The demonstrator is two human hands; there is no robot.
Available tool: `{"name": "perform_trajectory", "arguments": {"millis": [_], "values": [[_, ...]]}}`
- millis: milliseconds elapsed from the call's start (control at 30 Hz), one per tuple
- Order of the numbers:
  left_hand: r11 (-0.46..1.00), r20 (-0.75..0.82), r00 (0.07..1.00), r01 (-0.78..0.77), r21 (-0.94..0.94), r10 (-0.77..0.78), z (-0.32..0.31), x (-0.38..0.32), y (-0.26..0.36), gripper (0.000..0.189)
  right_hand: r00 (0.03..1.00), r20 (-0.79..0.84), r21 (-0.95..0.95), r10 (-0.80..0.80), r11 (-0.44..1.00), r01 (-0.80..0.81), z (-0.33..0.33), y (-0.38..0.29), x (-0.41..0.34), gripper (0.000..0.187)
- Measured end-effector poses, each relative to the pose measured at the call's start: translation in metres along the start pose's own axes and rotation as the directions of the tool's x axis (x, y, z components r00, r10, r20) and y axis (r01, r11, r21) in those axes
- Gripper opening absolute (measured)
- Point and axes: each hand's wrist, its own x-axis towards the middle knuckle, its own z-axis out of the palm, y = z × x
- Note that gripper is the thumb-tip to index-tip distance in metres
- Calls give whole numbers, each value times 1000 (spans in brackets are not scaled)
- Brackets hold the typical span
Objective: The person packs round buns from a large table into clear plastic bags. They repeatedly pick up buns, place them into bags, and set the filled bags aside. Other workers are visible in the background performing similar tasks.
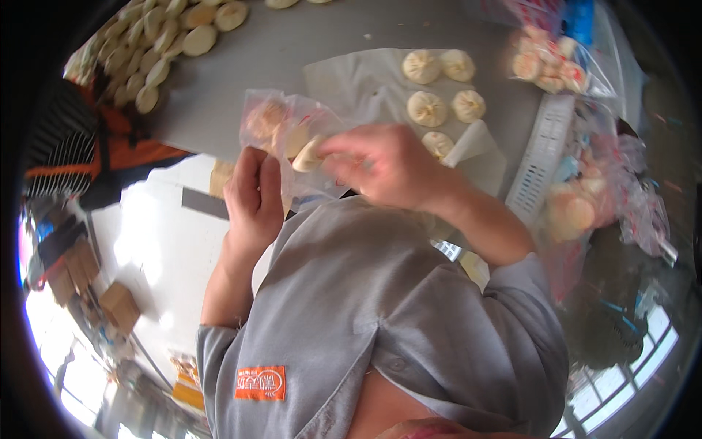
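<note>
My left hand (254,189) pinches the edge of a clear plastic bag (312,112) with red print. Several pale buns show inside the bag, blurred by the film. With the fingers of my right hand (378,164), somewhat blurred by motion, I hold a steamed bun (308,155) at the bag's opening. Just beyond the right hand lies a sheet of cloth or paper (351,74), one corner folded over. Several pleated buns (426,108) sit on it in two columns. One of them (437,144) is partly covered by the folded corner.
A heap of flat pale buns (148,55) covers the far left of the grey table (263,49). Filled plastic bags of buns (551,66) stand at the far right. Nearer are a white perforated plastic crate (540,159) and another filled bag (576,206).
</note>
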Motion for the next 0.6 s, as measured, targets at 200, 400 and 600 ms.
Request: {"name": "perform_trajectory", "arguments": {"millis": [200,400,600], "values": [[702,321,755,-652,286,571,74,65,-8,9,985,-168,-896,49,410,-173,-80,140,30,61],[719,708,688,-573,393,161,169,117,-63,25,922,0,-905,386,392,-164,-99,165,69,60],[605,638,709,-659,447,301,185,106,-90,28,805,-495,388,327,912,-132,-192,241,59,46]]}}
